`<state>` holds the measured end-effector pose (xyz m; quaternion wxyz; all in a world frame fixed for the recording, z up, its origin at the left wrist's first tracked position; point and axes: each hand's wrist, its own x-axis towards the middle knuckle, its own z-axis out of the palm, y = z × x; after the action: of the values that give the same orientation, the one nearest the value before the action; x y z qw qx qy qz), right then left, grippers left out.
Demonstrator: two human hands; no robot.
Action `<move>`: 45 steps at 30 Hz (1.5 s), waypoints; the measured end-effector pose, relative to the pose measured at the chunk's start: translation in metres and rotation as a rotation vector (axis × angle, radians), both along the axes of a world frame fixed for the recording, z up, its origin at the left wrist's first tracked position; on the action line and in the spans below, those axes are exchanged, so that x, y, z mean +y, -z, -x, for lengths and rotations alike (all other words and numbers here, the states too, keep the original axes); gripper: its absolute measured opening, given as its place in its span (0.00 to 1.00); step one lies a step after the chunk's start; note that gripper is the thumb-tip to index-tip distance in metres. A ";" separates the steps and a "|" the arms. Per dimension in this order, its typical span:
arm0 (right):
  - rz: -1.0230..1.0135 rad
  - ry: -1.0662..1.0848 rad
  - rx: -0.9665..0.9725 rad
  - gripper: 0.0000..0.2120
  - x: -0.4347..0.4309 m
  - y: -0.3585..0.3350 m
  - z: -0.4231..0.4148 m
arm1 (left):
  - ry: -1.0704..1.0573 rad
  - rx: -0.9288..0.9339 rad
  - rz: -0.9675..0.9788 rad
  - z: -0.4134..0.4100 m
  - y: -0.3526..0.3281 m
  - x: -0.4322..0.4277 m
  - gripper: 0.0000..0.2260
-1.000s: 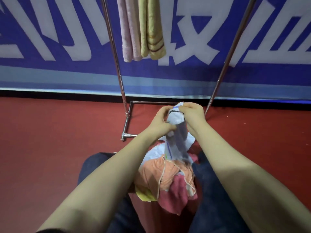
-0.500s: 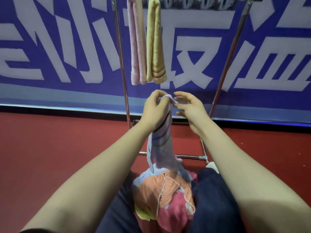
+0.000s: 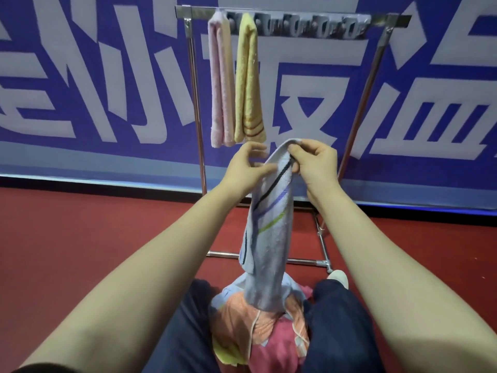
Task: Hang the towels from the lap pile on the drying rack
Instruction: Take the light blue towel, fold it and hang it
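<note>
A light blue striped towel (image 3: 269, 238) hangs from my hands above the lap pile (image 3: 258, 329) of orange, pink, yellow and blue towels; its lower end still touches the pile. My right hand (image 3: 314, 162) pinches the towel's folded top edge. My left hand (image 3: 246, 168) is beside it, thumb on the towel's left edge and fingers fairly straight. The drying rack (image 3: 382, 20) stands ahead, its top bar above my hands. On the bar's left part hang a pink towel (image 3: 220, 84) and a yellow towel (image 3: 248, 84).
A row of grey clips (image 3: 309, 28) runs along the rack's bar to the right of the hung towels. The rack's base tubes (image 3: 304, 261) lie on the red floor by my white shoe (image 3: 337, 277). A blue banner wall (image 3: 80, 90) stands behind.
Both hands rose with the blue towel, lifting it out of the pile. The grip passed from my left hand to my right. The view tilted up, so the rack's top bar now shows.
</note>
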<state>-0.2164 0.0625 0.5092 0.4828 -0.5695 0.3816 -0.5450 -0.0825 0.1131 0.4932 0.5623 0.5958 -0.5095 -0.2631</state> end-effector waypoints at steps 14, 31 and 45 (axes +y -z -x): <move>0.159 0.076 -0.440 0.05 -0.001 -0.090 -0.001 | -0.051 0.021 -0.127 0.013 0.027 -0.018 0.05; 0.276 0.164 -0.405 0.06 0.001 -0.114 0.019 | -0.055 -0.174 -0.033 0.024 0.009 -0.028 0.01; 0.177 0.476 -0.316 0.11 -0.049 -0.078 0.021 | -0.423 0.317 0.225 -0.043 -0.071 -0.018 0.08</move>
<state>-0.2375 0.0135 0.5877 0.3434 -0.4120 0.3756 -0.7558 -0.0397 0.0952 0.5638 0.7401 0.5740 -0.3055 -0.1717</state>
